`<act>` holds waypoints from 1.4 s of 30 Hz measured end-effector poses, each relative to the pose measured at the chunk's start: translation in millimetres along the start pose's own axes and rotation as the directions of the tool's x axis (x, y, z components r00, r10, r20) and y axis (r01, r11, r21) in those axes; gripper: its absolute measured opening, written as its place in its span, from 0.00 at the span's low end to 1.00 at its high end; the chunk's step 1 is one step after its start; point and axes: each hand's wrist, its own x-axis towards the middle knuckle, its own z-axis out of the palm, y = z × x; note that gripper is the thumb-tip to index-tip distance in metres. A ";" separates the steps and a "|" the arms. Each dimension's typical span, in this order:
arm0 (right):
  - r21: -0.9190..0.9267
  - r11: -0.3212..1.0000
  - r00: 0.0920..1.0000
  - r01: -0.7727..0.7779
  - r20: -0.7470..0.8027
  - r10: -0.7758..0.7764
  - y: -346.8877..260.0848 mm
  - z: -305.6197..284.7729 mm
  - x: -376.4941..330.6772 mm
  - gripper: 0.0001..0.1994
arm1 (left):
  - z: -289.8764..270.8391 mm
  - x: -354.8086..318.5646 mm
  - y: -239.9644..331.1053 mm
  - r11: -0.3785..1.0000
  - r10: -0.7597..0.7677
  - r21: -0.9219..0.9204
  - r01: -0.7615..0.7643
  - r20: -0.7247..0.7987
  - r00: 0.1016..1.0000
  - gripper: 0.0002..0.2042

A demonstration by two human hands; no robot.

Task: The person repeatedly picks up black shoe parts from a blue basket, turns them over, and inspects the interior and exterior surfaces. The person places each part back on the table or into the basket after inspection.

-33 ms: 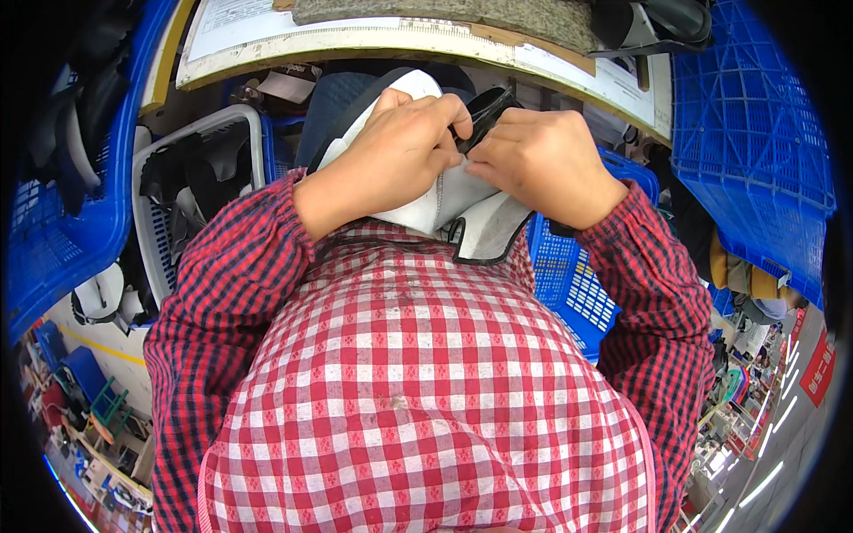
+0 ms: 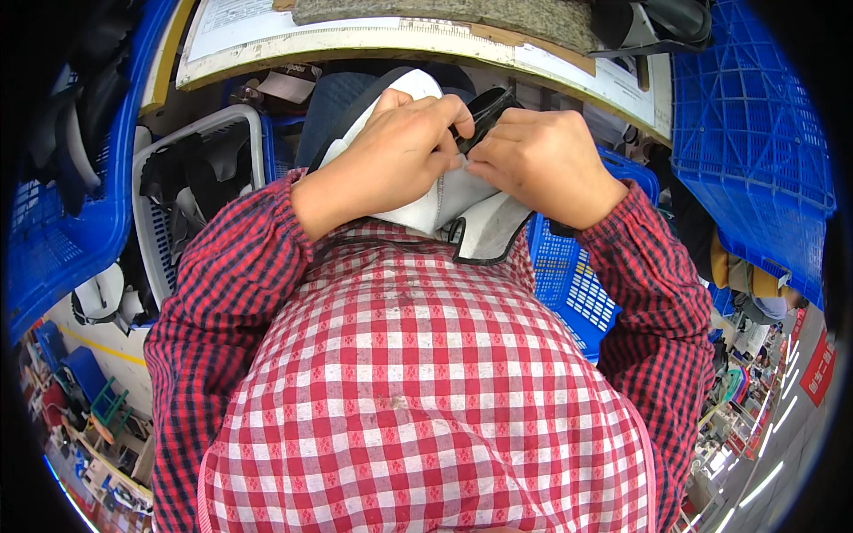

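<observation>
A white shoe upper [image 2: 413, 216] with stitched seams and black edging lies over my lap. My left hand [image 2: 391, 151] is closed on it from the left, thumb and fingers pinching its edge near the middle. Close beside it, my right hand [image 2: 546, 164] also pinches the upper, fingers curled inward. Between and just beyond the fingertips shows a shiny black part [image 2: 487, 105] of the piece. A pale flap [image 2: 491, 233] with a black border hangs below my right hand. The fingertips partly cover the spot being gripped.
A white-edged worktable [image 2: 355, 51] with papers and a grey slab [image 2: 444, 11] stands ahead. To the left are a grey basket [image 2: 259, 147] of black and white pieces and a blue crate [image 2: 115, 222]. Blue crates [image 2: 755, 151] are stacked at right; another blue basket [image 2: 569, 293] sits below my right hand.
</observation>
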 end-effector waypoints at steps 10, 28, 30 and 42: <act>0.182 0.942 0.960 -0.281 0.076 0.271 -8.2 23.1 -8.4 0.11 | 32.0 -7.0 9.4 0.852 0.247 0.501 -0.151 -0.131 0.960 0.11; 0.638 0.671 0.876 -0.378 0.012 0.482 -23.1 3.3 -66.5 0.16 | -3.7 -27.4 31.2 0.949 0.269 0.199 -0.245 -0.101 0.958 0.02; 0.587 0.761 0.883 -0.277 -0.158 0.443 -36.7 -4.0 -70.0 0.17 | -14.1 -33.2 41.2 0.899 0.373 0.297 -0.321 -0.142 0.917 0.03; 0.250 0.961 0.821 -0.120 -0.519 0.238 -80.0 -35.4 -60.0 0.14 | -26.5 -40.4 35.3 0.730 0.679 0.427 -0.535 -0.361 0.639 0.07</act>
